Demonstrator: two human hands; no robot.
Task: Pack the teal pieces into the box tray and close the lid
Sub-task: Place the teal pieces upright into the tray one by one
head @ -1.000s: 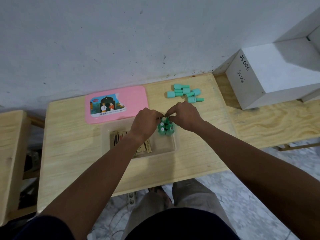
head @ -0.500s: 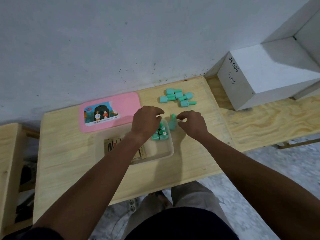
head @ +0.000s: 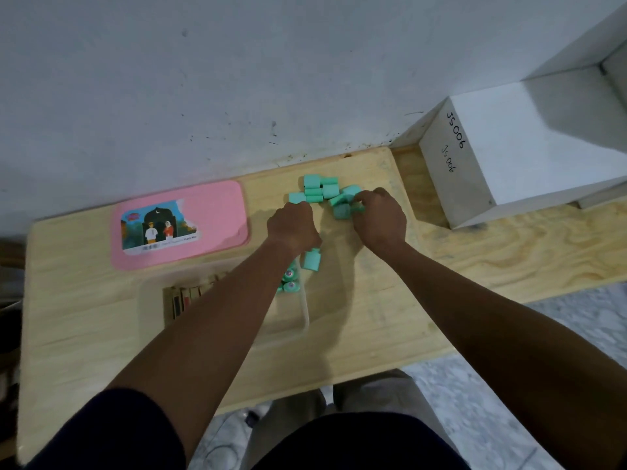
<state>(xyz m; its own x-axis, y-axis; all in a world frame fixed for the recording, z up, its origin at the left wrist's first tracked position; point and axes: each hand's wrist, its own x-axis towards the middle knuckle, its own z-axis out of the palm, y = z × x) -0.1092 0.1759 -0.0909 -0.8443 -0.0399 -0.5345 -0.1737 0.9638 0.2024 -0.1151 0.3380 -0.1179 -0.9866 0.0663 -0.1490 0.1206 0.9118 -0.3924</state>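
Both hands (head: 293,225) reached teal pieces (head: 320,189) (box reads JS006 (head: 455,130))

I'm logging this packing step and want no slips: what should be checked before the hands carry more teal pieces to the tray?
1. Loose teal pile within reach of both hands: ok.
2. Right hand closed on a piece: cannot tell, fingers hide it.
3. Left hand holding a piece: cannot tell.
4. Clear tray has free space: ok, its near right part looks bare.
5. Stray piece beside the tray inside it: not ok.
6. Pink lid off the tray: ok.
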